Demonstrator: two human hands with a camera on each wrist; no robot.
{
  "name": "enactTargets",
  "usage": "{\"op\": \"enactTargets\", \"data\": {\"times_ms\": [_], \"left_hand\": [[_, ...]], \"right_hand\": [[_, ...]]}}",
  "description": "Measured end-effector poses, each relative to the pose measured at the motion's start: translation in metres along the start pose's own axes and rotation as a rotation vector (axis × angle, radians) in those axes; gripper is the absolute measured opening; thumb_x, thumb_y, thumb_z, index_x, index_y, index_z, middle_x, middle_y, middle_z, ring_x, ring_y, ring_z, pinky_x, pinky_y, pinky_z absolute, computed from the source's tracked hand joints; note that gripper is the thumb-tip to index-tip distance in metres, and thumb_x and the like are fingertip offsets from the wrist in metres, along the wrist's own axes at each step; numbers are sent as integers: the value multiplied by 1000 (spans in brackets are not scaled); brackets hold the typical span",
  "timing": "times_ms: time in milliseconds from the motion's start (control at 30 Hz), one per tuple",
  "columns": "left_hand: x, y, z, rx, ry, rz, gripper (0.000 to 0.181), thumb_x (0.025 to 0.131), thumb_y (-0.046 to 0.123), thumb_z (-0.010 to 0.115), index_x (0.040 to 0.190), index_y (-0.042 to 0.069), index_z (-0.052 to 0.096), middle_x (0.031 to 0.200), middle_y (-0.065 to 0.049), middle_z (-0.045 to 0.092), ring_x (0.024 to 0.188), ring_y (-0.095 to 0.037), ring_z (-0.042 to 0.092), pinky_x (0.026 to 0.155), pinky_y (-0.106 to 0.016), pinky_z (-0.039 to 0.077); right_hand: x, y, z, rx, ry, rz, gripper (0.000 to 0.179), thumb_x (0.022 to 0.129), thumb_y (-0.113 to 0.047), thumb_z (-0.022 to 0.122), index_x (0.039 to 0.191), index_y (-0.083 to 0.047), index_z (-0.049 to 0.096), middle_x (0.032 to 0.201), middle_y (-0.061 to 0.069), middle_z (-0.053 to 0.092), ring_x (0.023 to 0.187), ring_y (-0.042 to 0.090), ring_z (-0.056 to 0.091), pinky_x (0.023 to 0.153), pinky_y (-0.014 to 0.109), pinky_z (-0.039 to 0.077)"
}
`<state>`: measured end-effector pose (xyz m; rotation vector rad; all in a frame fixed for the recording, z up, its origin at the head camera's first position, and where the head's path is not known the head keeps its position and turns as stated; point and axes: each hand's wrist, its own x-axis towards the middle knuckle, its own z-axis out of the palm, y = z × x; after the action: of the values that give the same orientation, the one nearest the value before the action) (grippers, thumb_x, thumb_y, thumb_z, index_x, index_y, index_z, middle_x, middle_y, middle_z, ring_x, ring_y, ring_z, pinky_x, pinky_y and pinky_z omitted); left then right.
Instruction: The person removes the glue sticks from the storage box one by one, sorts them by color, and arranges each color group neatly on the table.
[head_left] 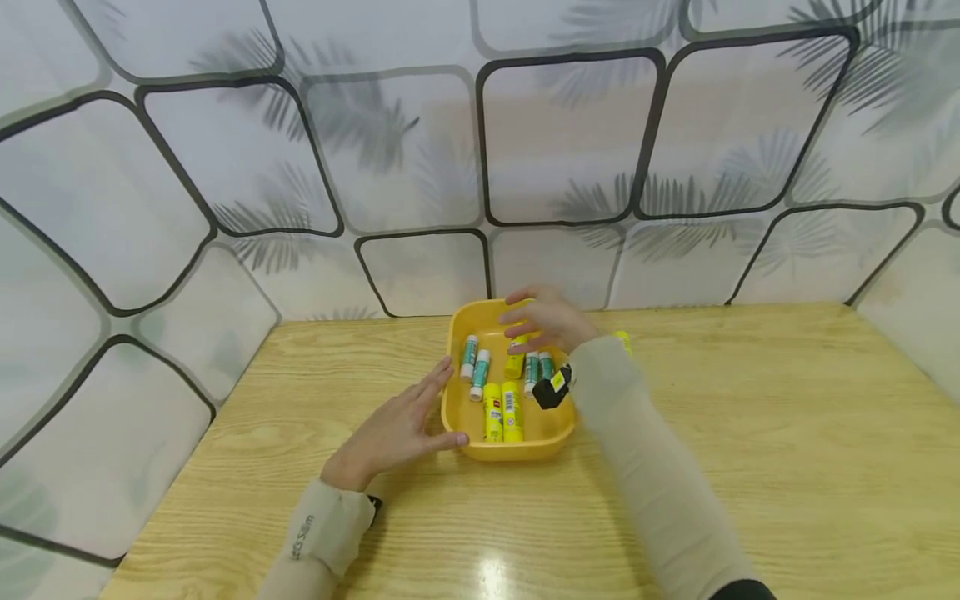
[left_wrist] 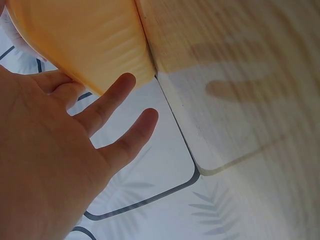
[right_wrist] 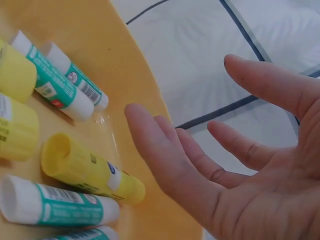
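Observation:
A yellow-orange plastic basin (head_left: 517,452) holds several glue sticks. Two yellow glue sticks (head_left: 492,414) lie side by side near its front wall, and a third yellow glue stick (right_wrist: 95,172) lies farther back. White-and-teal glue sticks (head_left: 480,375) are on the basin's left and right sides. My left hand (head_left: 390,437) rests against the basin's left rim, thumb near the front corner and fingers extended. Over the far right part of the basin is my right hand (head_left: 551,322), its fingers spread and loosely bent. It holds nothing, as the right wrist view shows.
The basin stands on a light wood table (head_left: 750,433), close to a patterned backdrop (head_left: 570,142) at the rear edge. Partly hidden behind the right sleeve, a small yellow object (head_left: 623,340) sits to the right of the basin.

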<state>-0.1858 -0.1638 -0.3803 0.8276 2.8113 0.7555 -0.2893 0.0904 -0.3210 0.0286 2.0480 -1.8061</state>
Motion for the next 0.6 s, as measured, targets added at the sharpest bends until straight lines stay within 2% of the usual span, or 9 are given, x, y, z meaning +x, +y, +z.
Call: {"op": "enactTargets", "data": {"times_ms": [367,600], "left_hand": [[-1,0,-1,-15,7,14,95,95,51,66,163,7,16,169,-5,8,149,-39,25,114,-63,26],[-1,-1,-1,-9,8,15,94,96,49,66,163,8,15,169,-4,8,149,-38,25,114,-62,27]], "right_hand": [[1,7,16,10,-65,17,59,97,-6,66,149,1,39,139,24,51,123,43,56,87,47,58],[4,12,24,-16,-70,38,59,98,-8,67,149,3,38,138,26,52,121,43,58,89,47,57]]}}
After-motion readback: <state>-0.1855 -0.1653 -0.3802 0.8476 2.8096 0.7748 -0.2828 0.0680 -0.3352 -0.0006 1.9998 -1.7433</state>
